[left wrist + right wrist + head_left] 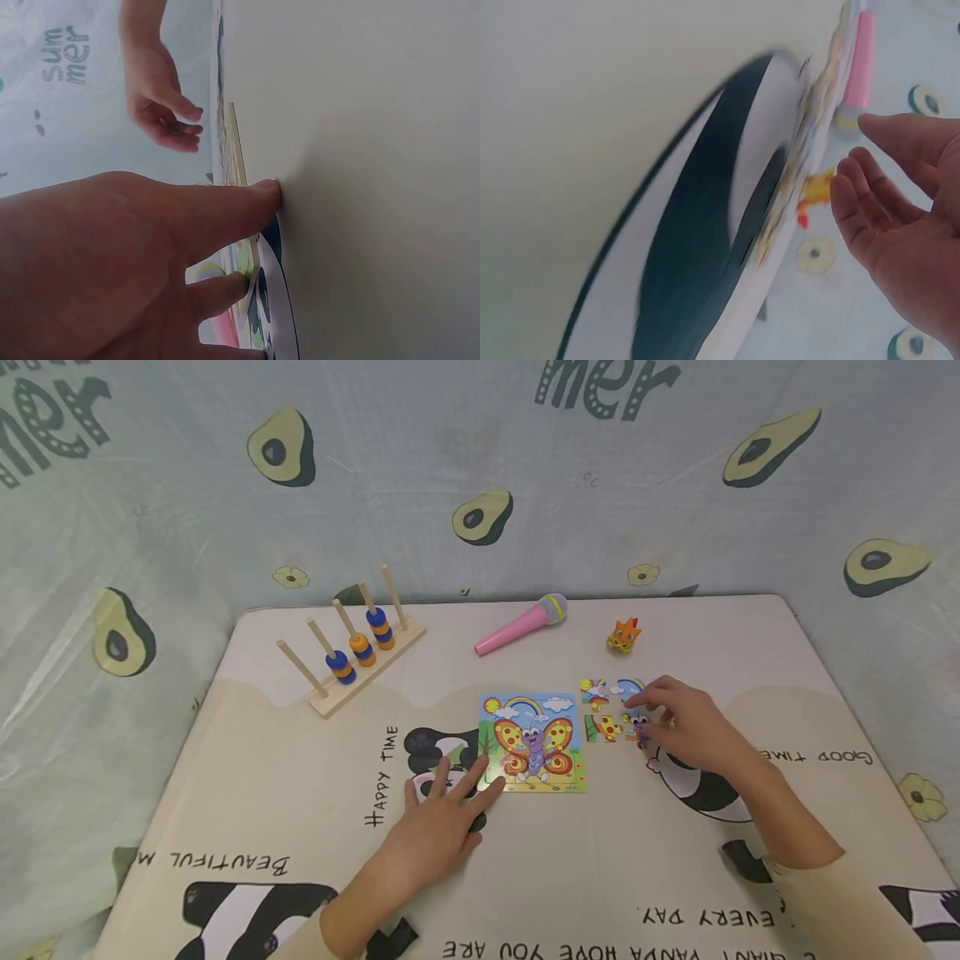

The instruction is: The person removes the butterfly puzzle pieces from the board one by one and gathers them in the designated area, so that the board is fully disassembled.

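A square butterfly puzzle board lies flat on the table. My left hand rests at its left side with fingers spread, fingertips on the board's edge and the tabletop beside it. Several small puzzle pieces with parts of a butterfly and a rainbow lie just right of the board. Over the rightmost of these hovers my right hand, hiding some of them. In the right wrist view, the right hand has its thumb apart from loosely bent fingers, with nothing between them.
At the back left stands a wooden peg stand with blue and orange rings. A pink toy microphone lies behind the board. Near the table's back edge sits a small orange and yellow figure. An avocado-print sheet hangs behind the table.
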Demonstrator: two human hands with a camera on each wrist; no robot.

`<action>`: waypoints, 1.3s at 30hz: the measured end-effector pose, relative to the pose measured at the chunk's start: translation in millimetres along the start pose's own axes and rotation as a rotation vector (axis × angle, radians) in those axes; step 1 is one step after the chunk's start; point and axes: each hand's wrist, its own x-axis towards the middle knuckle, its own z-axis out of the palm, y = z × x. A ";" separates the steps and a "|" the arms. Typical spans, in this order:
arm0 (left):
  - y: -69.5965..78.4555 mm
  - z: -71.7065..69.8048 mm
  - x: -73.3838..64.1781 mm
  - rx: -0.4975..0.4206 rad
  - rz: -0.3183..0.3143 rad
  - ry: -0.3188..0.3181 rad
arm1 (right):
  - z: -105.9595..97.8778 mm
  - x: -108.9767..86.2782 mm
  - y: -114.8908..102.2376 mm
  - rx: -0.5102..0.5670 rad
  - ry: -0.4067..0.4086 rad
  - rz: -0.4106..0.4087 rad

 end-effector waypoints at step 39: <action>-12.2 0.6 -1.4 0.024 -0.004 -0.095 | 80.7 56.2 -122.8 0.007 -0.322 -0.142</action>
